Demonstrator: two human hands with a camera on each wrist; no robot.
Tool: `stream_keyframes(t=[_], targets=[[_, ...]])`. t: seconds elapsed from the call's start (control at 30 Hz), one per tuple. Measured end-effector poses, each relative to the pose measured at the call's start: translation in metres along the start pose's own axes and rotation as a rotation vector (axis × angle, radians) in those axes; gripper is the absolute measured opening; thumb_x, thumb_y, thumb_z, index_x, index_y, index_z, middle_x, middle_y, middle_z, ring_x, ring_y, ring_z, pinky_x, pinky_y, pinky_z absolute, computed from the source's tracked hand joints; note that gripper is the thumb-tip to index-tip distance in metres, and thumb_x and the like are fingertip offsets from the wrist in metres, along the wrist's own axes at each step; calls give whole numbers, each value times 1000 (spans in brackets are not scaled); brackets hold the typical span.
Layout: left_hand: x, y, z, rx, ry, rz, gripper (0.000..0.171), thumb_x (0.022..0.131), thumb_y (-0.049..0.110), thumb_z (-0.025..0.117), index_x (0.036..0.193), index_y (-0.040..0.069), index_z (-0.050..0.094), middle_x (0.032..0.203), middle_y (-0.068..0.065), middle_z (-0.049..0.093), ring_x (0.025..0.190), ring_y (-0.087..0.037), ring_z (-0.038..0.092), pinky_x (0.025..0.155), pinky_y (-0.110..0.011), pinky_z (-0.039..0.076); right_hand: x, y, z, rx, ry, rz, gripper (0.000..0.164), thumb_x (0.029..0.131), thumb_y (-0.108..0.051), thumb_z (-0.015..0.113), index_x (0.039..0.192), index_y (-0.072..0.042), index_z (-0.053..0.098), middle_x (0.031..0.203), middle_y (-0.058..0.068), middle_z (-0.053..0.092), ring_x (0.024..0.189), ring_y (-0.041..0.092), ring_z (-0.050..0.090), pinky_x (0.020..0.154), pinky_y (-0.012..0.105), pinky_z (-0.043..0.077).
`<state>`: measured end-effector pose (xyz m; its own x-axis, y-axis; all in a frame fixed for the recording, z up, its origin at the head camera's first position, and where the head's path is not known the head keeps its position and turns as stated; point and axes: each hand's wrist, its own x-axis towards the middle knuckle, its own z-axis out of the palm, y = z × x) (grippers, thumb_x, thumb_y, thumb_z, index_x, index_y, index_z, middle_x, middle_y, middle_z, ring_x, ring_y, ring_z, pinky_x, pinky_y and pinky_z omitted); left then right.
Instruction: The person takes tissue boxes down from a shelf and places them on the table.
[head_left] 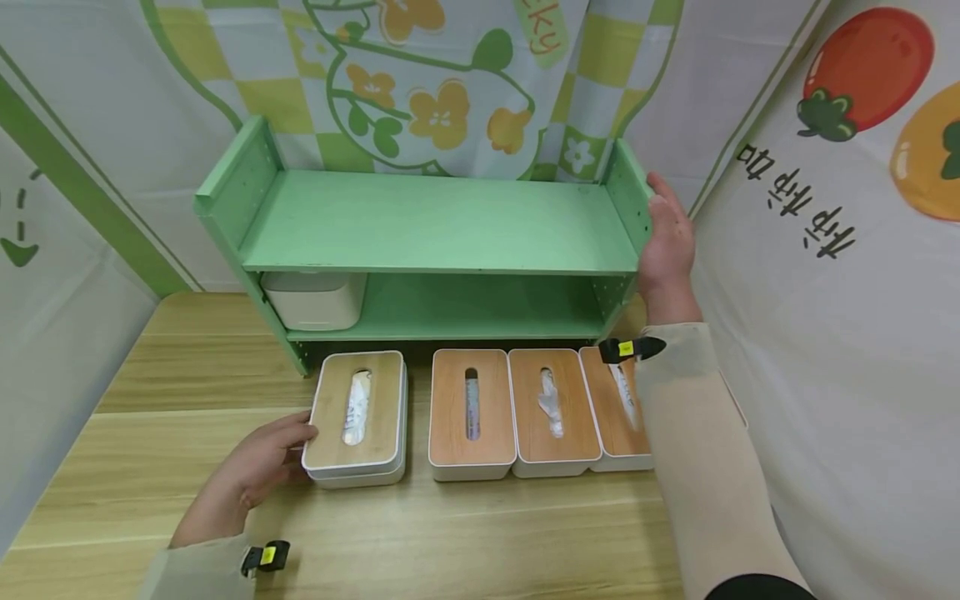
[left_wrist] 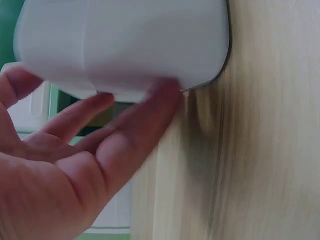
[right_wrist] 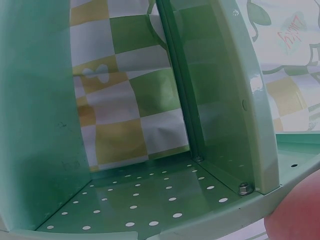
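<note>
My left hand (head_left: 258,458) is at the left side of a white tissue box (head_left: 378,417) with a wood-look lid and a slot showing white tissue. In the left wrist view, its fingertips meet the white wall (left_wrist: 150,45), where a seam runs across; whether this is one box or two stacked, I cannot tell. My right hand (head_left: 667,242) lies against the outer right side of a green metal shelf (head_left: 442,221). Only a blurred bit of that hand (right_wrist: 297,210) shows in the right wrist view, beside the shelf's perforated panel (right_wrist: 145,200).
Three more wood-lidded tissue boxes, the left one (head_left: 450,408), the middle one (head_left: 570,425) and the right one (head_left: 607,417), stand side by side before the shelf. My right sleeve partly covers the right one. A white lidded container (head_left: 322,304) sits on the lower shelf at left.
</note>
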<state>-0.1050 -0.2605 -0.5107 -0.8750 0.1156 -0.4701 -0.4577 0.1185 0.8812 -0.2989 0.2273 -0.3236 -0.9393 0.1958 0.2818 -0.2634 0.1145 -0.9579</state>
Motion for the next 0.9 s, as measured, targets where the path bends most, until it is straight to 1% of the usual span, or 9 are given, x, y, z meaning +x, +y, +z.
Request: stream_keyframes(t=[0.07,0.17,0.27,0.43,0.57,0.67,0.9], targets=[[-1,0,-1,-16,12,-3,61,106,18,44,155,-7,17,139,-35,44,104,-27,61,84,-43,53,0,0,0,-19,3,-1,45,108,-38,35,150,-30,47,155,-12,33,140,8,24,112,28,18],[-1,1,-2,-33,27,-9,60,106,17,45,156,-3,18,144,-36,37,105,-27,61,84,-43,53,0,1,-1,-18,5,-5,45,108,-38,35,150,-29,47,155,-12,33,141,7,24,112,26,18],[-2,2,-2,-31,35,-16,60,106,17,45,157,-1,20,147,-36,35,107,-29,61,86,-44,52,1,1,-1,-20,3,-6,45,108,-38,35,150,-29,47,155,-13,34,141,7,24,112,27,18],[-3,3,-2,10,49,-16,60,106,22,45,157,0,21,145,-36,37,106,-29,62,87,-46,52,1,1,-1,-31,-3,-2,45,107,-39,34,150,-31,47,156,-14,32,141,7,23,112,28,17],[-3,5,0,2,40,-14,59,107,22,44,158,2,21,146,-36,36,106,-29,62,87,-45,52,0,1,-1,-34,0,4,45,108,-38,34,150,-31,46,156,-14,31,141,7,22,113,28,16],[-2,7,2,-2,27,-3,59,107,22,43,158,2,20,147,-37,34,106,-29,62,87,-44,52,0,0,-1,-26,-1,6,45,108,-38,34,151,-30,45,156,-12,32,141,8,23,112,28,17],[2,8,7,11,28,3,59,106,21,44,158,3,21,145,-37,37,107,-30,61,87,-44,52,-1,-1,1,-4,-3,-1,45,107,-37,35,151,-29,45,156,-10,33,140,9,25,111,27,20]])
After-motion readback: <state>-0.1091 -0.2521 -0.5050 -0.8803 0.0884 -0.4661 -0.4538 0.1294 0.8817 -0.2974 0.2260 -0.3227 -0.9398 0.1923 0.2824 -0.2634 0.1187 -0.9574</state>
